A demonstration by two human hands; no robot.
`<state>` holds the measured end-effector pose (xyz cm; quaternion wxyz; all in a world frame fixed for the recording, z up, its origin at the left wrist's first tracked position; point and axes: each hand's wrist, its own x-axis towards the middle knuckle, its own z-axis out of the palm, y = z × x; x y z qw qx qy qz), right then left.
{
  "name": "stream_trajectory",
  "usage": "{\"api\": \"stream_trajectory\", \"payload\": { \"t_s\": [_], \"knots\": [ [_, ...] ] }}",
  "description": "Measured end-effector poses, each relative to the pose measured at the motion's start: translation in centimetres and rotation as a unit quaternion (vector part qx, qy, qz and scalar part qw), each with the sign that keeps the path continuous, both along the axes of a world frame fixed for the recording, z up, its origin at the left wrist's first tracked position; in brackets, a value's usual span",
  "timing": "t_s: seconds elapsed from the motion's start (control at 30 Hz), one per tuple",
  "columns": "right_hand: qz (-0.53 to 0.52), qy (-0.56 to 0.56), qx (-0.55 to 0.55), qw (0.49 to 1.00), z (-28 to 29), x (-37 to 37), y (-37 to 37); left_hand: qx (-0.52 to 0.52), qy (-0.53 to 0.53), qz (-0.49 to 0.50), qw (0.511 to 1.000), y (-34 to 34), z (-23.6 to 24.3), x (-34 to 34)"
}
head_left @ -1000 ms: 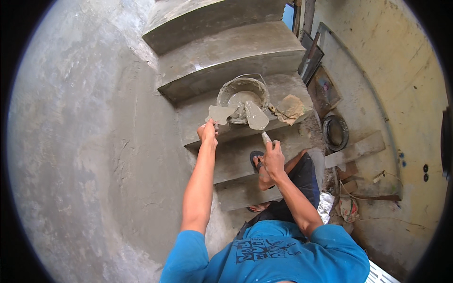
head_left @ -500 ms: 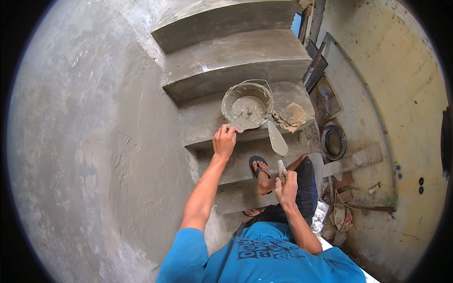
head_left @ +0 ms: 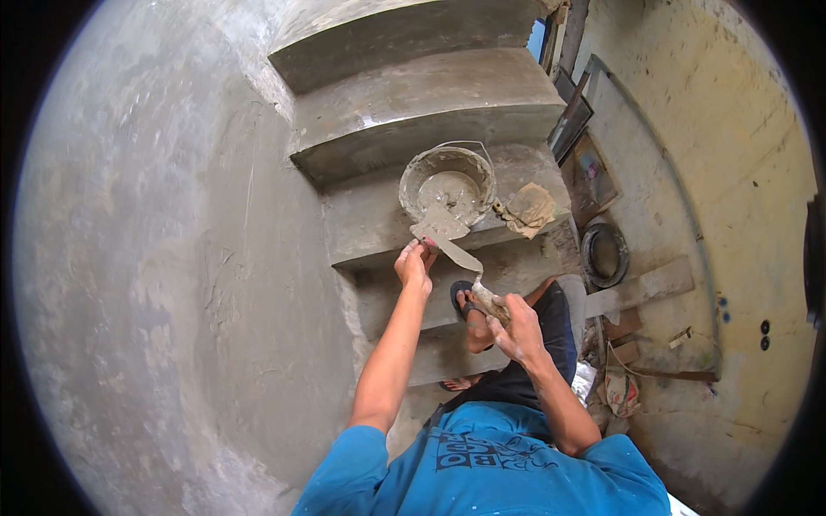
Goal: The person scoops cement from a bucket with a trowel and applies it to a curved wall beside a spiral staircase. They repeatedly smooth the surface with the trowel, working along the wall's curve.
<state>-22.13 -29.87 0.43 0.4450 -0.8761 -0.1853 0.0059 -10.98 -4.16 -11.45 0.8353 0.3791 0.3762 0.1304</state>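
A bucket [head_left: 408, 182] with wet grey mortar [head_left: 456, 191] inside stands on a concrete stair step in front of me. My left hand [head_left: 416, 263] is closed on a flat, mortar-coated scraper [head_left: 440, 222] with a bit of red near my fingers, by the bucket's near rim. In my right hand [head_left: 518, 330], fingers are wrapped round the mortar-caked handle of a pointing trowel [head_left: 462, 257]. The trowel's blade points up and left, its tip meeting or overlapping the scraper. How much of the scraper lies under my left fingers is hidden.
Crumpled brown paper [head_left: 529, 210] lies right of the bucket. More steps [head_left: 426, 86] rise beyond. A plastered grey wall [head_left: 249, 258] runs along the left. Along the right wall are a tyre [head_left: 606, 255], a board [head_left: 645, 288] and a sack [head_left: 621, 392]. My sandalled feet are below.
The trowel has swung left and up from beside the bucket to the scraper, its blade now pointing left. My left hand and the scraper have shifted slightly right and nearer.
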Motion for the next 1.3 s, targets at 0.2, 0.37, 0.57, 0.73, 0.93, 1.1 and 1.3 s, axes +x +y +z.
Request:
{"api": "stream_trajectory", "payload": {
  "t_s": [0.2, 0.37, 0.57, 0.73, 0.93, 1.1, 1.3],
  "knots": [
    [0.045, -0.002, -0.032, 0.998, 1.0, 2.7, 1.7, -0.020, 0.038, -0.027, 0.999, -0.2, -0.5, -0.3],
    [0.010, 0.003, -0.081, 0.997, -1.2, 5.0, 3.6, 0.074, 0.108, -0.062, 0.989, -0.1, -0.1, 0.1],
    [-0.055, -0.010, -0.078, 0.995, -1.8, 8.8, 4.5, 0.059, 0.126, -0.073, 0.988, 0.0, 1.2, 0.4],
    [-0.018, -0.042, -0.042, 0.998, 0.3, 7.1, 3.7, 0.127, 0.153, -0.079, 0.977, 0.3, 2.0, 1.1],
    [0.007, 0.002, -0.095, 0.995, -0.1, 6.3, 4.5, 0.152, 0.111, -0.056, 0.981, 0.5, 0.0, 1.7],
    [-0.077, -0.023, -0.004, 0.997, -1.8, 8.8, 4.3, 0.155, 0.109, -0.090, 0.978, 0.5, 0.4, 0.8],
    [-0.130, 0.305, 0.365, 0.870, -5.2, 9.2, 3.2, 0.128, 0.113, -0.015, 0.985, 2.0, 2.7, 0.7]
  ]
}}
